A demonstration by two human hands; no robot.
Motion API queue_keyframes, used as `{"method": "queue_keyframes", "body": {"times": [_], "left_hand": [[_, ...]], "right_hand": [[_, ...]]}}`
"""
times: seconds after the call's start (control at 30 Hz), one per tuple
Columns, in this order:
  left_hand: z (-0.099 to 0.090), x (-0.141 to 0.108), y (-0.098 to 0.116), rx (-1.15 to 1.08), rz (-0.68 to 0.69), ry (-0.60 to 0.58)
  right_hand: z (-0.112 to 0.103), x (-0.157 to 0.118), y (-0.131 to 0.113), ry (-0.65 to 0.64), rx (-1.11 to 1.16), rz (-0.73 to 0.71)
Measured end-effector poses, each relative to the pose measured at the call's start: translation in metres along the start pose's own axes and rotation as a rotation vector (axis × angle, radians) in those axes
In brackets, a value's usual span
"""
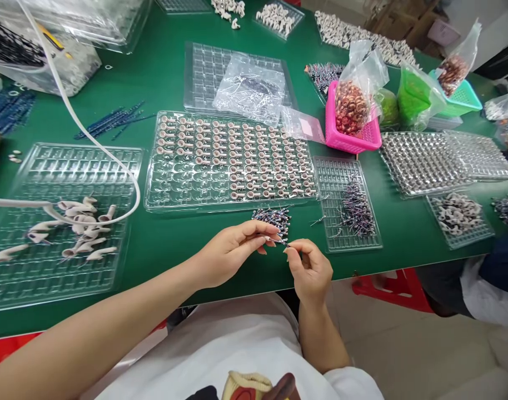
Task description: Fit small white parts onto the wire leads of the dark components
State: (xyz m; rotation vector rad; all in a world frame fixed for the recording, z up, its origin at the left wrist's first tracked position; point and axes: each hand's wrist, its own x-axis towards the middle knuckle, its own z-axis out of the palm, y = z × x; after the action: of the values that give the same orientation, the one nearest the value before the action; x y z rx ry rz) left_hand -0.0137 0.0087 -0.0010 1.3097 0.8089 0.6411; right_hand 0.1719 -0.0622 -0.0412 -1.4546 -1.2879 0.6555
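Both hands meet over the green table (220, 228) near its front edge. My left hand (233, 250) pinches one end of a thin wired part (279, 241), and my right hand (310, 269) grips its other end with thumb and forefinger. The part is small, with pale and dark sections. Just beyond my fingers lies a pile of similar dark wired pieces (274, 218). Behind it, a clear tray (187, 205) holds rows of small white earpiece-like shells with brown round faces; its lower left pockets hold none. More wired pieces (357, 208) lie on a smaller clear tray (333, 241) to the right.
At left, a clear tray (41, 278) bears loose white shells (85, 222), under a looping white cable (81, 125). A pink basket (354, 143) with bagged coppery parts stands at back right. Beyond are more trays and bags. A person's sleeve (502, 266) shows at far right.
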Motion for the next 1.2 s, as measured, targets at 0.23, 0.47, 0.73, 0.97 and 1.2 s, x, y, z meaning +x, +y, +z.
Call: {"method": "queue_keyframes", "body": {"times": [0.23, 0.47, 0.73, 0.97, 1.2], "left_hand": [[0.000, -0.001, 0.001, 0.039, 0.012, 0.004], [0.002, -0.002, 0.001, 0.151, 0.022, 0.020], [0.005, -0.005, -0.008, 0.420, 0.192, 0.026], [0.005, -0.005, -0.013, 0.528, 0.340, 0.028], [0.004, -0.004, -0.012, 0.573, 0.420, 0.009]], "right_hand": [[0.000, 0.001, 0.000, -0.002, -0.022, -0.010], [0.002, 0.003, -0.005, -0.021, -0.095, -0.135], [0.005, 0.005, -0.008, -0.070, -0.188, -0.276], [0.005, 0.006, -0.007, -0.088, -0.199, -0.306], [0.005, 0.006, -0.008, -0.081, -0.217, -0.302]]}}
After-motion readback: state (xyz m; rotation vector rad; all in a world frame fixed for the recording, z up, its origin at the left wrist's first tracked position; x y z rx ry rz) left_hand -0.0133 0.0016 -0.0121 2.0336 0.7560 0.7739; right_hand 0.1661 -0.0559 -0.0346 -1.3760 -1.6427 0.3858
